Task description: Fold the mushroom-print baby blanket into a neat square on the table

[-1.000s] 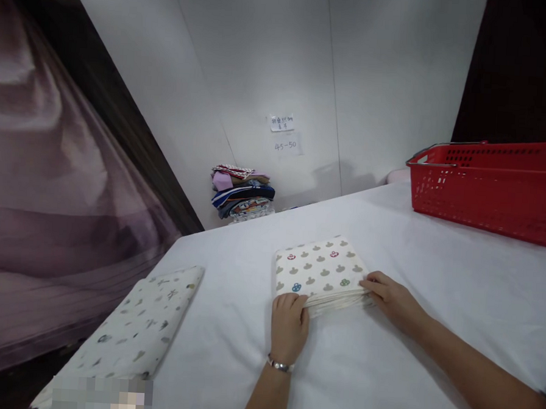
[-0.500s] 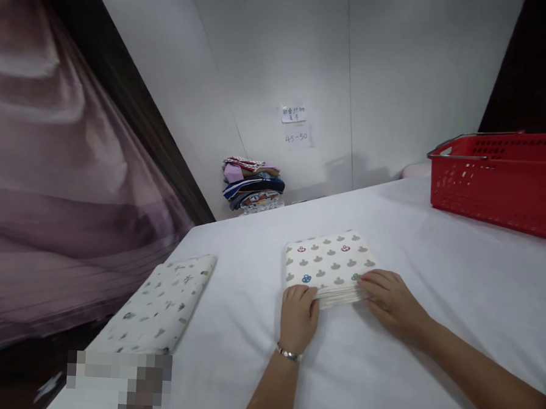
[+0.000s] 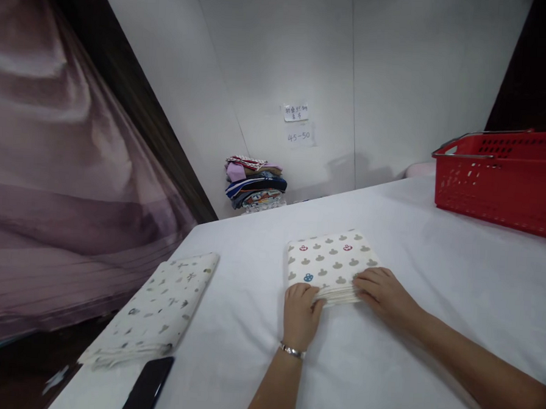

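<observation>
A folded white cloth [image 3: 327, 259] printed with grey, red and blue mushroom-like shapes lies flat on the white-covered table [image 3: 248, 331]. Its layered folded edge faces me. At the near left corner, my left hand [image 3: 301, 313], with a silver bracelet at the wrist, has its fingers curled over that edge. My right hand [image 3: 385, 293] grips the near right corner, fingers on top and thumb low by the layers. Both hands are closed on the same cloth.
Another folded patterned cloth [image 3: 158, 308] lies at the table's left edge, with a dark phone [image 3: 148, 387] in front of it. A red basket [image 3: 503, 180] stands at the right. Beyond the far edge is a stack of folded clothes [image 3: 255, 185] by the wall. A pinkish curtain [image 3: 72, 188] hangs left.
My right hand has shifted slightly left along the cloth's near edge, covering the green print. My left hand keeps its place on the corner. The view has moved a little.
</observation>
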`<state>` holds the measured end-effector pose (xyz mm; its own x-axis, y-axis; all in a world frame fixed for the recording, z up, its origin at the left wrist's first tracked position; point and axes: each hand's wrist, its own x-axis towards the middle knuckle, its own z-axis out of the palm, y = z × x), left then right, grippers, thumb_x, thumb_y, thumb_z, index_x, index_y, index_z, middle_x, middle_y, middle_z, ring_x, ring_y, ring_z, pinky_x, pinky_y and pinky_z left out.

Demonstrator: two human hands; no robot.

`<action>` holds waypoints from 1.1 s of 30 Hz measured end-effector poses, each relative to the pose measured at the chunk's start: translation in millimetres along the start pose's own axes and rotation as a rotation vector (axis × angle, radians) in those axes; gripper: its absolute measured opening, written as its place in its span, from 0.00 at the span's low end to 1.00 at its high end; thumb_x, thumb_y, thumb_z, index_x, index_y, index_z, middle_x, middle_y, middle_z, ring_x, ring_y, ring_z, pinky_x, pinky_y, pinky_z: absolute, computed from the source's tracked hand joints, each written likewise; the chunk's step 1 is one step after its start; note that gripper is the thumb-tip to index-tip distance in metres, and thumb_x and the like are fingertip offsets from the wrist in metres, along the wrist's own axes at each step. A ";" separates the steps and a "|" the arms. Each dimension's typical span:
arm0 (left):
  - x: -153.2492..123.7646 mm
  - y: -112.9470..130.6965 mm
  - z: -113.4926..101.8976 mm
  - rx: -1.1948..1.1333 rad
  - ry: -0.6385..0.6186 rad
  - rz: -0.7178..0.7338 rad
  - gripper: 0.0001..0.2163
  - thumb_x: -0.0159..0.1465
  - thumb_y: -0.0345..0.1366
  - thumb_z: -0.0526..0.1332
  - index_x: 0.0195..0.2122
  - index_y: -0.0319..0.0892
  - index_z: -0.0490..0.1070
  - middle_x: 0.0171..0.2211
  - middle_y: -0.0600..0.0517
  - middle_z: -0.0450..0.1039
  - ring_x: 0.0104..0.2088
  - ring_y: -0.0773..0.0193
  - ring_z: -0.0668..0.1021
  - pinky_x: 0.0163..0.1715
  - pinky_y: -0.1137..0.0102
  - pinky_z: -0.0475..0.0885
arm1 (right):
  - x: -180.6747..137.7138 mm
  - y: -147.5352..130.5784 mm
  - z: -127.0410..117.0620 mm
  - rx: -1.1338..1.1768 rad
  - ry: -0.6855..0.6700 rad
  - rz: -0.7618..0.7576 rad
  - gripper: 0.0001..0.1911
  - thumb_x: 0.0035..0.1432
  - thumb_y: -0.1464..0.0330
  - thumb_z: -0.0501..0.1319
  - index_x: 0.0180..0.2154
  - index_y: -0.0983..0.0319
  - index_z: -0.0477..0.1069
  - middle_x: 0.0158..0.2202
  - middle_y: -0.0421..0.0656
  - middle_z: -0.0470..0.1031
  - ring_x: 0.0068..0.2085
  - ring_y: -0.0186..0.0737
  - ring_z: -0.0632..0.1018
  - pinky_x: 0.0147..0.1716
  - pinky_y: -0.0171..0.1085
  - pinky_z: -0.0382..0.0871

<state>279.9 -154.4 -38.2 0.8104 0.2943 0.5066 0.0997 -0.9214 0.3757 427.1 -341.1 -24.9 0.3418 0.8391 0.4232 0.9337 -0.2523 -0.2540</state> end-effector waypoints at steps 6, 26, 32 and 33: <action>0.8 -1.2 1.9 0.010 0.042 0.007 0.06 0.59 0.33 0.59 0.37 0.45 0.71 0.34 0.52 0.69 0.38 0.63 0.70 0.41 0.65 0.65 | 7.0 3.6 3.9 0.020 -0.024 -0.010 0.10 0.61 0.67 0.51 0.41 0.57 0.69 0.40 0.43 0.72 0.43 0.40 0.70 0.43 0.44 0.62; 4.1 4.5 2.3 0.014 0.029 -0.038 0.05 0.58 0.35 0.60 0.36 0.47 0.71 0.33 0.53 0.68 0.38 0.62 0.69 0.41 0.64 0.63 | 9.3 -3.6 4.4 0.056 0.038 0.017 0.10 0.63 0.68 0.48 0.36 0.60 0.67 0.35 0.42 0.72 0.39 0.39 0.71 0.41 0.42 0.61; 4.5 5.8 1.3 -0.010 0.027 -0.060 0.03 0.59 0.35 0.59 0.34 0.46 0.71 0.32 0.53 0.68 0.37 0.63 0.69 0.41 0.65 0.62 | 6.8 -6.9 -0.8 0.080 -0.016 0.012 0.08 0.61 0.66 0.52 0.38 0.59 0.67 0.38 0.43 0.72 0.41 0.40 0.70 0.43 0.44 0.60; 4.5 5.9 1.3 -0.014 0.024 -0.065 0.03 0.60 0.35 0.58 0.34 0.46 0.71 0.32 0.53 0.68 0.37 0.63 0.69 0.41 0.65 0.62 | 6.8 -7.0 -1.2 0.081 -0.024 0.007 0.08 0.61 0.66 0.52 0.39 0.58 0.67 0.39 0.43 0.72 0.41 0.40 0.70 0.43 0.44 0.60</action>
<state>284.8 -158.8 -34.6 0.7885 0.3595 0.4991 0.1434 -0.8965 0.4193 423.0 -334.1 -19.3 0.3446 0.8488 0.4009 0.9195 -0.2190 -0.3265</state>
